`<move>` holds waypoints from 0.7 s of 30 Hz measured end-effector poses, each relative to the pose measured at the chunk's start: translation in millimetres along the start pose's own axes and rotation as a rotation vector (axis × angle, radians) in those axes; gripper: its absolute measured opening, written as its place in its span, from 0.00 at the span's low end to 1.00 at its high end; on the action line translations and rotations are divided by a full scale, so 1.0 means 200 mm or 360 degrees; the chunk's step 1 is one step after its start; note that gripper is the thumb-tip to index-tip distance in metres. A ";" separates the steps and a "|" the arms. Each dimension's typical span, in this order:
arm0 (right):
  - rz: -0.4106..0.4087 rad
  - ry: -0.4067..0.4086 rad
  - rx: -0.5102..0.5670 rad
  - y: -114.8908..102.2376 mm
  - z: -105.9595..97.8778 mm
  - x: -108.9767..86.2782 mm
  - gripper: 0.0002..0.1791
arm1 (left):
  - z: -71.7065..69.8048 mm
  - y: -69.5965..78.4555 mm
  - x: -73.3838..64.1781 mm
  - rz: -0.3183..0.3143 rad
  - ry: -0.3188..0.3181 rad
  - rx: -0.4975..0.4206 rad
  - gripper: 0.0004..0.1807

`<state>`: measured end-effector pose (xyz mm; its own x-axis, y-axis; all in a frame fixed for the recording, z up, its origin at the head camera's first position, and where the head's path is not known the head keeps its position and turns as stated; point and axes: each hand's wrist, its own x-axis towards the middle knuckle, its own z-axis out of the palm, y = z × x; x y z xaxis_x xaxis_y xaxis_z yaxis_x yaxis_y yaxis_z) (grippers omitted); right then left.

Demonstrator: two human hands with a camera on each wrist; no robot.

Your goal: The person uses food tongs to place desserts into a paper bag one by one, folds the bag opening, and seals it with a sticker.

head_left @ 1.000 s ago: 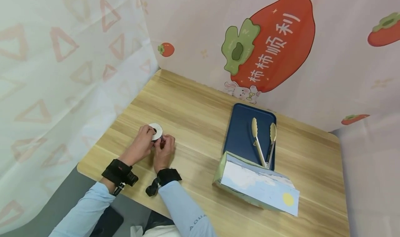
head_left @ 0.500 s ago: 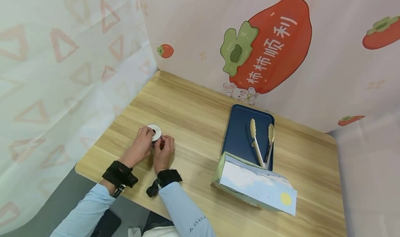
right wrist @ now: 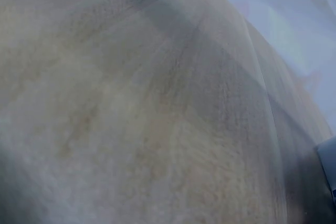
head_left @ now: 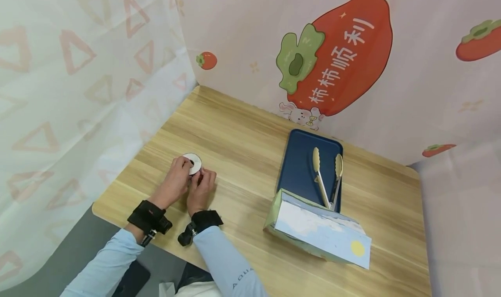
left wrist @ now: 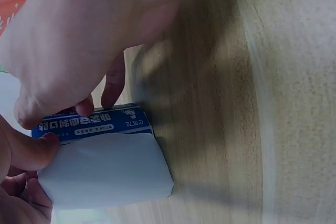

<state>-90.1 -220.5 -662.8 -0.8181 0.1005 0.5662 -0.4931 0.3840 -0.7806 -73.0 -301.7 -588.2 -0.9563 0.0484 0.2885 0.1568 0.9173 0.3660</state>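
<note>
A roll of seal stickers [head_left: 196, 165] stands at the left part of the table, its white round side with a dark core hole facing up in the head view. In the left wrist view, a blue printed sticker [left wrist: 100, 124] with white lettering lies beside plain white backing. My left hand [head_left: 175, 180] grips the roll, fingers at the core hole. Close by, my right hand [head_left: 201, 193] pinches the near edge; its thumb [left wrist: 44, 148] shows against the roll in the left wrist view. The right wrist view catches mostly table and a corner of the roll [right wrist: 329, 163].
On the wooden table [head_left: 238, 158], a dark blue tray [head_left: 301, 158] at the back right bears metal tongs [head_left: 322, 188] with beige tips. A box with a sky picture [head_left: 321, 229] stands before it, overlapping its near end. Printed cloth walls [head_left: 242, 31] border the table.
My right hand and wrist have shifted slightly left, closer to the left hand. The left hand keeps its hold on the roll, and the tray, tongs and box stay put.
</note>
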 end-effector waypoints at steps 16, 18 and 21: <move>0.0087 -0.0156 0.0028 0.00 -0.07 0.01 0.09 | 0.00 0.04 0.01 0.0012 0.0049 0.0155 0.19; 0.0036 -0.0138 -0.0011 0.00 -0.06 0.01 0.08 | 0.00 0.04 0.01 0.0018 0.0060 0.0146 0.19; -0.0012 -0.0113 -0.0074 0.00 -0.05 0.00 0.07 | 0.00 0.04 0.00 0.0028 0.0076 0.0126 0.18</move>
<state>-87.1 -210.7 -659.4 -0.8341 0.0328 0.5506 -0.4865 0.4267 -0.7624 -72.1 -293.6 -585.7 -0.9404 0.0476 0.3368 0.1517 0.9449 0.2901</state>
